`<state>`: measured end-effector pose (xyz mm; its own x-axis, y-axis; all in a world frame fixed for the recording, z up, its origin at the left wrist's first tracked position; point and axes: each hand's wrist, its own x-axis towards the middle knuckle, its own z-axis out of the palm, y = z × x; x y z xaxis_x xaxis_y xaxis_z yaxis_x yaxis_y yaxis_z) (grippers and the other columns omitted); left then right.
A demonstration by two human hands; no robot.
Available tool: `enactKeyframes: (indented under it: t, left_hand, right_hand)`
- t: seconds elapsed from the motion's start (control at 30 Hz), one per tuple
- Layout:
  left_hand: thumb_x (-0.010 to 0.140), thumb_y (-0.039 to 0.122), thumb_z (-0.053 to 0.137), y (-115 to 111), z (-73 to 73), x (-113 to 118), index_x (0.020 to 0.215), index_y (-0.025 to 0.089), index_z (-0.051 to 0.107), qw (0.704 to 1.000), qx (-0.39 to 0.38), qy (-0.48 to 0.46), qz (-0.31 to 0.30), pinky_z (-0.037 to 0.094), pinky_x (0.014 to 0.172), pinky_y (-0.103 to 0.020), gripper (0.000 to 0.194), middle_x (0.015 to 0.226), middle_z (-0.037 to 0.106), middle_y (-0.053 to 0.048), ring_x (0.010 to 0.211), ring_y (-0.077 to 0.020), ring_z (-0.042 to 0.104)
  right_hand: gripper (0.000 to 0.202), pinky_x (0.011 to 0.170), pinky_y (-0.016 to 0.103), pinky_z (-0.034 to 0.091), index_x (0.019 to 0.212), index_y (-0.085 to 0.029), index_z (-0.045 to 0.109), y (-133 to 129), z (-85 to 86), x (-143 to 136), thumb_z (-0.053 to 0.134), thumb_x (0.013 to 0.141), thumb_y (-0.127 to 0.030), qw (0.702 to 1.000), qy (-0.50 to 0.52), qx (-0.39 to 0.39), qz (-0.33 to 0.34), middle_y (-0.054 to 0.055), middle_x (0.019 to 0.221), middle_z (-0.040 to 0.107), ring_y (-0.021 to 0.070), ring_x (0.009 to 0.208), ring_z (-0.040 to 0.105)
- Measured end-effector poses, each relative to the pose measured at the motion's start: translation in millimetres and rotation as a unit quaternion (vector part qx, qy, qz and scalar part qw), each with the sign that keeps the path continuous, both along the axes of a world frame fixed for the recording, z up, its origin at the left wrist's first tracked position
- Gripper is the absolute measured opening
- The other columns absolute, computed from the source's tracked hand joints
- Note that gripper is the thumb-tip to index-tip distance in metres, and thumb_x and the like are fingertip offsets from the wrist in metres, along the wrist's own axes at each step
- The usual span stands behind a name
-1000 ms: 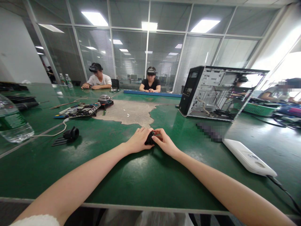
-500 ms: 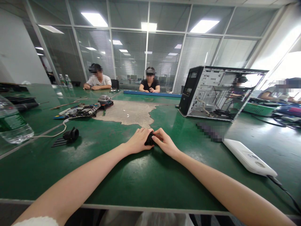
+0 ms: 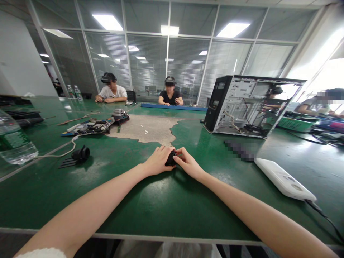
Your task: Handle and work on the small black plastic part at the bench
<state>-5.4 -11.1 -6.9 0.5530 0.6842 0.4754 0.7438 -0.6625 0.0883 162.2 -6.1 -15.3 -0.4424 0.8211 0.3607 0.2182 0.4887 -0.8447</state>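
Left hand [image 3: 157, 161] and right hand [image 3: 189, 164] angled inward, fingers [image 3: 178, 160] clamped on small black part [image 3: 170, 159]

1. At eight o'clock: a white sleeve [image 3: 40, 253], its edge soft and slightly uneven.
2. From there toward the dial's centre: the left forearm [image 3: 99, 208], bare, narrowing to a slim wrist.
3. At four o'clock: the right forearm [image 3: 242, 202], bare, with a similar taper.
4. Just below centre: left hand [image 3: 158, 161] and right hand [image 3: 189, 164], both bare, slender-fingered.
5. At six o'clock: pale greyish cloth [image 3: 166, 249], garment type unclear.
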Motion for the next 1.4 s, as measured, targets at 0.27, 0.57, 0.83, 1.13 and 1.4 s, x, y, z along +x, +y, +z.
enactKeyframes:
  t: [0.27,0.57,0.83,1.13,1.4]
  left_hand:
    - [0.067,0.039,0.060,0.9,-0.9,-0.3,0.113,0.018,0.032,1.000,0.004,-0.002,-0.004,0.034,0.080,-0.037,0.058,0.108,0.048,-0.008,0.095,-0.0244,0.044]
    - [0.066,0.037,0.061,1.8,-1.6,-0.4,0.115,0.018,0.031,1.000,0.004,-0.007,-0.007,0.033,0.081,-0.037,0.060,0.110,0.047,-0.009,0.096,-0.0244,0.044]
    - [0.066,0.037,0.060,1.8,-1.5,0.1,0.115,0.018,0.031,1.000,0.002,-0.004,-0.002,0.033,0.080,-0.037,0.060,0.109,0.047,-0.009,0.095,-0.0244,0.044]
    - [0.066,0.038,0.060,0.5,-0.1,0.0,0.113,0.019,0.031,1.000,-0.003,-0.005,-0.005,0.033,0.081,-0.037,0.059,0.109,0.047,-0.008,0.096,-0.0240,0.044]
    - [0.068,0.039,0.059,0.5,0.2,-0.2,0.115,0.019,0.031,1.000,-0.011,-0.006,-0.005,0.033,0.082,-0.038,0.059,0.111,0.046,-0.009,0.098,-0.0247,0.044]
  right_hand:
    - [0.016,0.070,0.029,0.045,0.089,-0.020,0.043,-2.6,1.7,-0.3,0.043,0.080,-0.034,0.999,-0.008,0.048,-0.019,0.000,0.080,0.055,0.0130,0.075,0.054]
    - [0.025,0.073,0.031,0.045,0.097,-0.019,0.044,5.5,-5.0,0.7,0.048,0.077,-0.034,0.999,-0.005,0.013,-0.035,0.004,0.090,0.054,0.0146,0.082,0.055]
    - [0.020,0.069,0.028,0.046,0.093,-0.020,0.042,-2.4,1.1,0.6,0.049,0.077,-0.030,1.000,-0.002,0.017,0.007,0.001,0.086,0.053,0.0130,0.077,0.054]
    - [0.018,0.068,0.027,0.046,0.090,-0.020,0.042,-1.0,-0.1,-0.2,0.045,0.079,-0.033,1.000,0.004,0.019,-0.002,0.000,0.083,0.054,0.0122,0.076,0.054]
    - [0.025,0.070,0.029,0.046,0.097,-0.019,0.043,4.0,-4.8,1.2,0.047,0.078,-0.034,1.000,-0.008,0.002,-0.027,0.003,0.091,0.053,0.0126,0.078,0.054]
